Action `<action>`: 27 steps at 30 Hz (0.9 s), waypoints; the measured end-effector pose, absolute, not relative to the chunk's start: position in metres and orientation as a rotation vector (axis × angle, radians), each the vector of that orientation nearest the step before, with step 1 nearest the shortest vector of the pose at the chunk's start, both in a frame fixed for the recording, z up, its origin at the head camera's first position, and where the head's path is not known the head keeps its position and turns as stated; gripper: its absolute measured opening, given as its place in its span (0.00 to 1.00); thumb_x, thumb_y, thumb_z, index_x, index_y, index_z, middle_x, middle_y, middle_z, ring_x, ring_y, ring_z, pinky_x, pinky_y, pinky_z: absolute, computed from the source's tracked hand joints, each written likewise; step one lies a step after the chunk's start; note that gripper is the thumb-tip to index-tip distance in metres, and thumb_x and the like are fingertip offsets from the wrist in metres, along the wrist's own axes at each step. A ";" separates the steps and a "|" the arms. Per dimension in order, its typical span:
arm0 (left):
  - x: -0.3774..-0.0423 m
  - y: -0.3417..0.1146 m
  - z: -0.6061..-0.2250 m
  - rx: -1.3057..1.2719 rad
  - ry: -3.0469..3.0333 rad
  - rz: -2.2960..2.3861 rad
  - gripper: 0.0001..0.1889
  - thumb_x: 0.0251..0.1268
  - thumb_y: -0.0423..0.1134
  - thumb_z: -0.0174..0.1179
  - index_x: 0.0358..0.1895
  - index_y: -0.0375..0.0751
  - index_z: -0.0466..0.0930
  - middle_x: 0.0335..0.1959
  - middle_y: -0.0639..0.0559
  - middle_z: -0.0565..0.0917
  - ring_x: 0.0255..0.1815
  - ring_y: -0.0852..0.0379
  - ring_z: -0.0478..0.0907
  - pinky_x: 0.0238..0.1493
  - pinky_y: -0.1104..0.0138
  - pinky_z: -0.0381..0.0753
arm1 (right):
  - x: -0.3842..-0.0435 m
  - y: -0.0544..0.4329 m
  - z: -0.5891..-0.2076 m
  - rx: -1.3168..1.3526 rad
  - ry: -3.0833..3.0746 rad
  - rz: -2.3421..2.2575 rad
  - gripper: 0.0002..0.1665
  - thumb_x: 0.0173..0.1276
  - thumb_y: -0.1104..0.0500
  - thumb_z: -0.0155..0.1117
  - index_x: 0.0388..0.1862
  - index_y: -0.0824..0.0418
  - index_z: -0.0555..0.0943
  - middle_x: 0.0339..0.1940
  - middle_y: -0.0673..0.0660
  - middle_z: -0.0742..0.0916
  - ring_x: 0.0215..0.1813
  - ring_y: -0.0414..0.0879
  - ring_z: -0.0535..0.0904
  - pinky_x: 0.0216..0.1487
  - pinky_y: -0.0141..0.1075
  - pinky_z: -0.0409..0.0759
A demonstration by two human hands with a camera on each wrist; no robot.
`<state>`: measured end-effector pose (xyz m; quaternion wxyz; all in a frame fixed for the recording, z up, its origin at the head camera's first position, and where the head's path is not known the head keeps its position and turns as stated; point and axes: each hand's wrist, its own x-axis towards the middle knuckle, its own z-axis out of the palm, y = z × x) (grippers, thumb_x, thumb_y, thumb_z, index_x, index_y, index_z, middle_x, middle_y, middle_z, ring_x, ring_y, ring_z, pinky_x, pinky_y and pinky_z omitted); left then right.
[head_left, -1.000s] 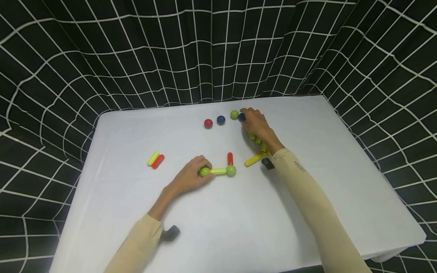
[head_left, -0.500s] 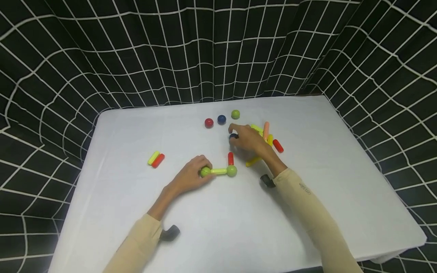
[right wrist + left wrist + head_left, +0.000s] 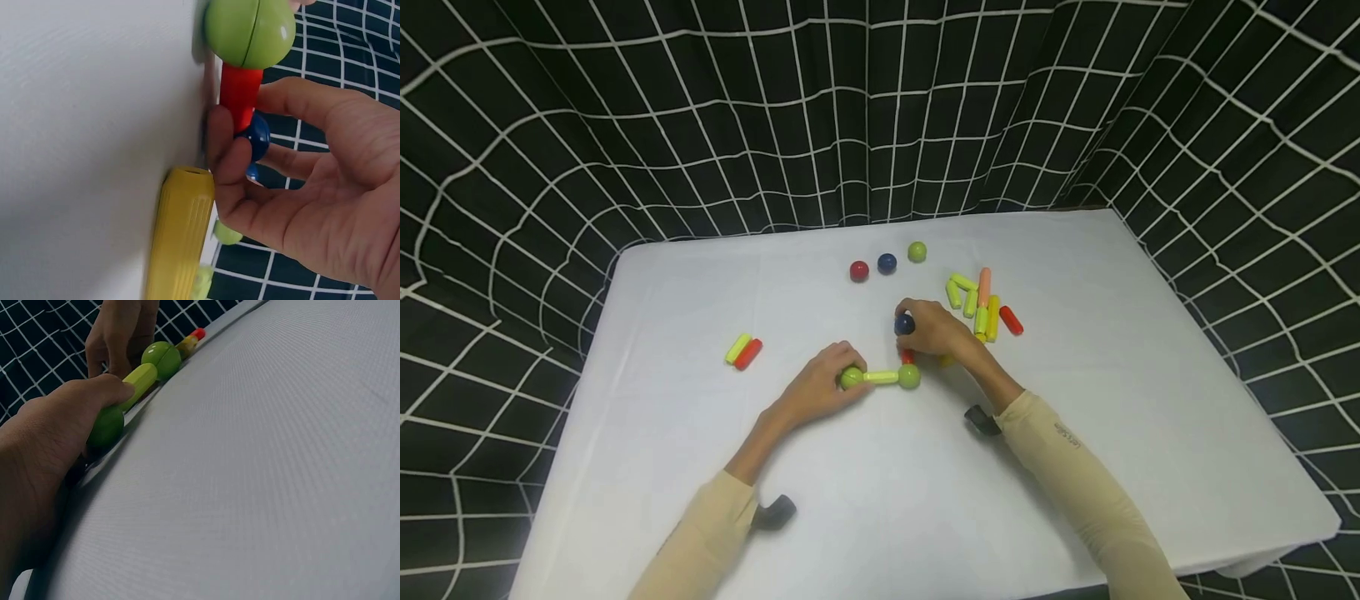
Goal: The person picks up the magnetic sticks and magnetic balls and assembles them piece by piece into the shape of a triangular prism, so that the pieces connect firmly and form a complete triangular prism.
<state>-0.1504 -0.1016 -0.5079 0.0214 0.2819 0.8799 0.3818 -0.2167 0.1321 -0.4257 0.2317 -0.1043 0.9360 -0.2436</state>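
Note:
My left hand [image 3: 820,386] grips a green ball [image 3: 852,378] at the left end of a joined piece. A yellow-green rod [image 3: 882,377] links it to a second green ball [image 3: 909,377]. From that second ball a red rod [image 3: 240,94] points away toward the back of the table. My right hand [image 3: 934,327] holds a dark blue ball [image 3: 905,324] at the red rod's far end; fingers partly cover the rod. In the right wrist view the blue ball [image 3: 257,137] sits right against the rod's end, but whether they are joined I cannot tell.
A red ball [image 3: 859,271], another blue ball [image 3: 887,263] and a green ball [image 3: 917,252] lie at the back. Right of my right hand are several loose rods [image 3: 982,307]. A yellow-green rod [image 3: 738,348] and a red rod [image 3: 748,354] lie left.
My right hand has brought the blue ball from beside the back green ball toward me, to the red rod's far end. The left hand has stayed in place on its green ball.

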 end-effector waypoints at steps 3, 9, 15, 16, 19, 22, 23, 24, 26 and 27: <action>-0.150 -0.101 -0.508 0.878 2.727 1.190 0.09 0.68 0.47 0.70 0.44 0.51 0.83 0.41 0.56 0.79 0.40 0.61 0.72 0.45 0.68 0.75 | -0.218 0.133 -0.426 -0.260 2.562 -0.703 0.33 0.71 0.57 0.70 0.73 0.61 0.73 0.67 0.65 0.82 0.61 0.57 0.79 0.70 0.52 0.80; -0.151 -0.102 -0.509 0.885 2.738 1.181 0.09 0.68 0.47 0.70 0.44 0.51 0.82 0.40 0.56 0.79 0.40 0.61 0.71 0.45 0.68 0.75 | -0.218 0.136 -0.424 -0.277 2.534 -0.699 0.34 0.74 0.53 0.68 0.75 0.56 0.71 0.71 0.64 0.80 0.64 0.58 0.76 0.74 0.54 0.76; -0.152 -0.102 -0.509 0.857 2.729 1.173 0.09 0.69 0.47 0.69 0.45 0.51 0.82 0.41 0.56 0.79 0.41 0.60 0.72 0.46 0.67 0.76 | -0.217 0.140 -0.412 -0.379 2.556 -0.597 0.39 0.74 0.49 0.69 0.79 0.49 0.65 0.67 0.62 0.82 0.60 0.57 0.78 0.66 0.52 0.81; -0.152 -0.102 -0.509 0.852 2.728 1.173 0.09 0.69 0.47 0.69 0.45 0.51 0.82 0.42 0.56 0.79 0.41 0.60 0.72 0.47 0.67 0.76 | -0.218 0.141 -0.408 -0.412 2.559 -0.584 0.37 0.74 0.49 0.69 0.77 0.50 0.67 0.63 0.62 0.83 0.57 0.56 0.79 0.62 0.49 0.82; -0.153 -0.102 -0.510 0.853 2.731 1.177 0.09 0.69 0.47 0.69 0.45 0.51 0.82 0.42 0.57 0.79 0.41 0.61 0.72 0.46 0.68 0.76 | -0.218 0.144 -0.397 -0.558 2.539 -0.544 0.27 0.73 0.53 0.70 0.68 0.55 0.75 0.50 0.59 0.85 0.47 0.52 0.79 0.49 0.40 0.81; -0.153 -0.102 -0.510 0.867 2.734 1.185 0.09 0.69 0.46 0.70 0.46 0.50 0.82 0.41 0.57 0.78 0.41 0.62 0.72 0.46 0.68 0.76 | -0.214 0.149 -0.387 -0.700 2.435 -0.456 0.19 0.72 0.55 0.71 0.59 0.55 0.80 0.40 0.56 0.85 0.41 0.49 0.78 0.42 0.37 0.76; -0.153 -0.102 -0.510 0.867 2.739 1.182 0.09 0.69 0.46 0.70 0.46 0.50 0.82 0.41 0.57 0.78 0.41 0.62 0.71 0.46 0.69 0.76 | -0.212 0.150 -0.385 -0.740 2.388 -0.419 0.17 0.71 0.55 0.72 0.57 0.53 0.81 0.38 0.55 0.84 0.40 0.48 0.77 0.41 0.36 0.75; -0.153 -0.102 -0.511 0.867 2.739 1.180 0.09 0.69 0.46 0.70 0.46 0.50 0.82 0.41 0.57 0.78 0.40 0.62 0.71 0.46 0.69 0.76 | -0.209 0.151 -0.384 -0.770 2.338 -0.387 0.17 0.71 0.55 0.72 0.56 0.52 0.81 0.37 0.54 0.83 0.40 0.48 0.77 0.41 0.36 0.74; -0.154 -0.101 -0.511 0.863 2.733 1.169 0.10 0.69 0.47 0.69 0.46 0.51 0.82 0.41 0.57 0.78 0.41 0.62 0.71 0.46 0.69 0.76 | -0.204 0.152 -0.386 -0.798 2.267 -0.328 0.17 0.69 0.53 0.74 0.55 0.49 0.81 0.36 0.53 0.81 0.41 0.46 0.76 0.42 0.36 0.73; -0.154 -0.100 -0.510 0.858 2.725 1.166 0.10 0.69 0.47 0.69 0.46 0.51 0.82 0.42 0.58 0.77 0.41 0.62 0.71 0.46 0.69 0.76 | -0.201 0.151 -0.389 -0.810 2.251 -0.303 0.17 0.69 0.53 0.74 0.54 0.48 0.81 0.35 0.52 0.81 0.40 0.45 0.76 0.42 0.35 0.73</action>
